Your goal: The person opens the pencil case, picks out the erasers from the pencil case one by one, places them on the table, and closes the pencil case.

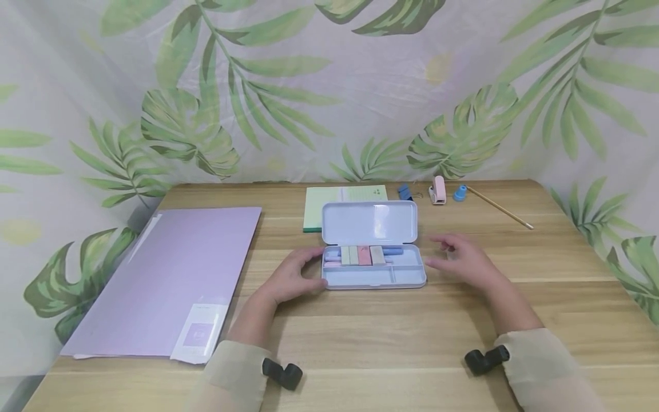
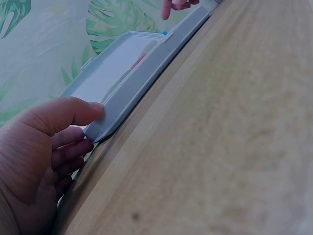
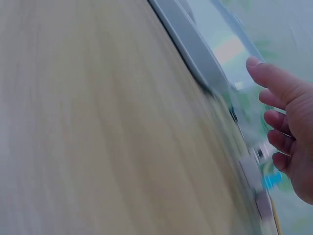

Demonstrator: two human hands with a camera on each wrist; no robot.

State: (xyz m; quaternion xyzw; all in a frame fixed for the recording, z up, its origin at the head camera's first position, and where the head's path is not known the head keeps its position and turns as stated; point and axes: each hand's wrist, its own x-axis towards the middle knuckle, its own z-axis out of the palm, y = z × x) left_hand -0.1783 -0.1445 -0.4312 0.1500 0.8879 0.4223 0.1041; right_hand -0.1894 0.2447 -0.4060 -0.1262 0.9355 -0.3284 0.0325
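A pale blue pencil case [image 1: 412, 280] lies open in the middle of the wooden table, its lid [image 1: 369, 222] standing up at the back. Several pastel markers [image 1: 362, 255] lie in its rear compartment. My left hand [image 1: 293, 277] holds the case's left end; in the left wrist view the thumb [image 2: 73, 110] presses on the case's corner rim [image 2: 142, 73] and the fingers curl beside it. My right hand [image 1: 460, 257] hovers just right of the case with relaxed fingers, touching nothing; the right wrist view shows its fingers [image 3: 288, 127] apart from the case's edge [image 3: 195, 49].
A large purple folder [image 1: 170, 280] lies at the left. Behind the case is a green notepad [image 1: 329, 203]. At the back right are a blue binder clip [image 1: 405, 191], a small pink item [image 1: 438, 190], a blue cap-like piece [image 1: 460, 193] and a thin wooden stick [image 1: 501, 209]. Leaf-print cloth surrounds the table.
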